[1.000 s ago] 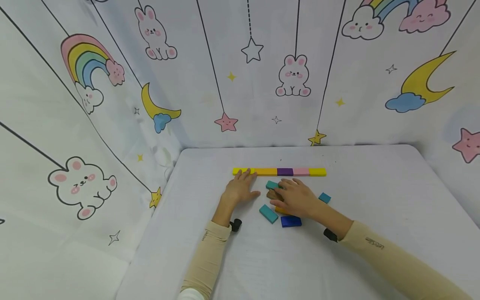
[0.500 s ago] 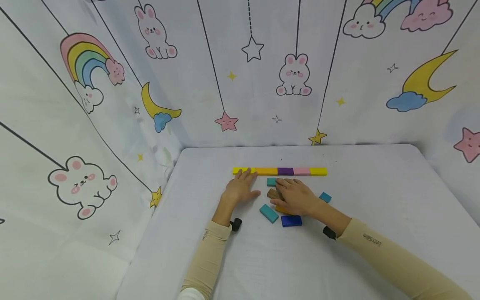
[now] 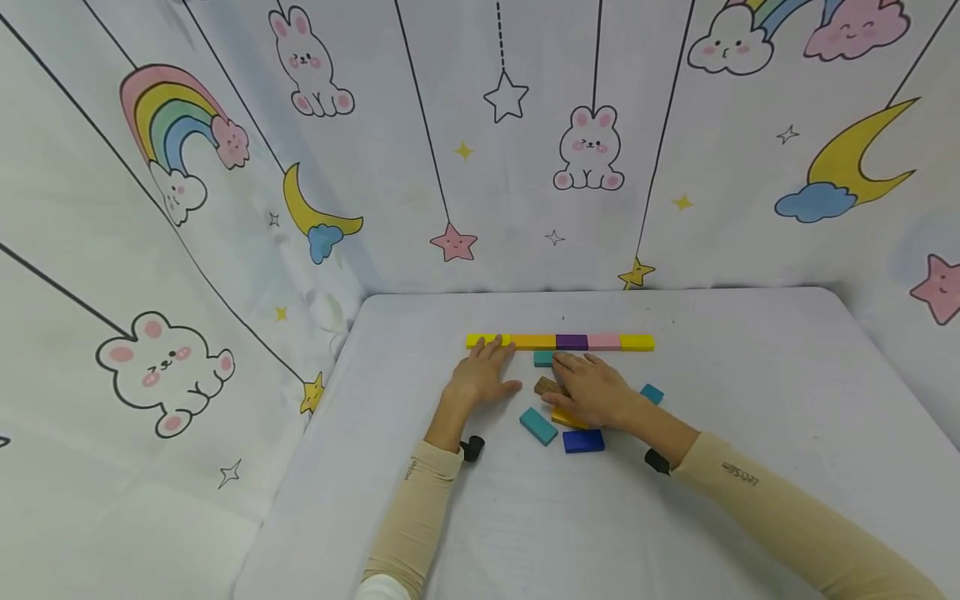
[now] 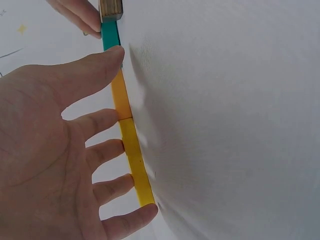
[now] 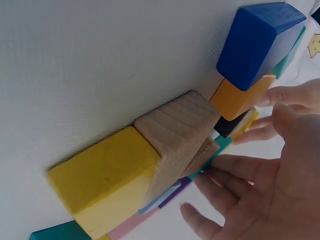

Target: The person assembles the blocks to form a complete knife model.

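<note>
Here, the right hand (image 3: 592, 390) lay with its fingers extended, not curled, and the tips touched a teal block (image 3: 543, 358). This block, flat, smooth and straight-edged, was between the two hands, partly covered by the right fingers, just beside the colourful row (image 3: 534, 342). The left hand (image 3: 476, 382), widely spread, rested its fingertips against the bright yellow block (image 3: 474, 342).

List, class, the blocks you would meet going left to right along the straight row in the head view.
Longer yellow block, orange block, purple block, pink block, shorter yellow block.
</note>
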A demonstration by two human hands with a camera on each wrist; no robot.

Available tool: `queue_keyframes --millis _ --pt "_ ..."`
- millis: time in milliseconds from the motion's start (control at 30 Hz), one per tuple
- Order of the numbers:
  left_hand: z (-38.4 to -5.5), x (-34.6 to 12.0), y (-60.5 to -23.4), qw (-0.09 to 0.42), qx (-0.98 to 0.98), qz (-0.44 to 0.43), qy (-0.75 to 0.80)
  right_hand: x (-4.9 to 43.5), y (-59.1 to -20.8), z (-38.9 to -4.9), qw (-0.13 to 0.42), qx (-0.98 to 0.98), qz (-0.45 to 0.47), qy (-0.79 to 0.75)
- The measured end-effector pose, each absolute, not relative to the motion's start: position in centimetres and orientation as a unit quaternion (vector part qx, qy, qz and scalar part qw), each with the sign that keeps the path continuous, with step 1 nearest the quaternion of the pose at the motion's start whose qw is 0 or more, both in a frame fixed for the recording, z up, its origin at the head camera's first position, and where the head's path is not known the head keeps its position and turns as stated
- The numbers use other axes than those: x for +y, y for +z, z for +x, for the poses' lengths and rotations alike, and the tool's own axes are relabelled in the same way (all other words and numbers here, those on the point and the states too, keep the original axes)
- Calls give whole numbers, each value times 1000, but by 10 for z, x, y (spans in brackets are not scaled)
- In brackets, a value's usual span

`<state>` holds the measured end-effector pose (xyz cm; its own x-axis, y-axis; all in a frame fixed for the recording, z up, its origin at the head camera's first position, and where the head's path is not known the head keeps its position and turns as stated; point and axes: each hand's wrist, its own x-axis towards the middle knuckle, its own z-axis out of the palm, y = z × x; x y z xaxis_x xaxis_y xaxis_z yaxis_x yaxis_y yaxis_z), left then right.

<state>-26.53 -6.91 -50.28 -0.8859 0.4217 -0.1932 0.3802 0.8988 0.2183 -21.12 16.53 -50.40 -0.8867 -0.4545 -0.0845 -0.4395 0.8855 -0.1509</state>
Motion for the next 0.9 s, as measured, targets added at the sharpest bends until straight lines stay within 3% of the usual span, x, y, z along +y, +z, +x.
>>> queue_keyframes --millis 900 --pt "-265 -70 -501 127 967 207 74 159 -504 -216 63 972 -220 -52"
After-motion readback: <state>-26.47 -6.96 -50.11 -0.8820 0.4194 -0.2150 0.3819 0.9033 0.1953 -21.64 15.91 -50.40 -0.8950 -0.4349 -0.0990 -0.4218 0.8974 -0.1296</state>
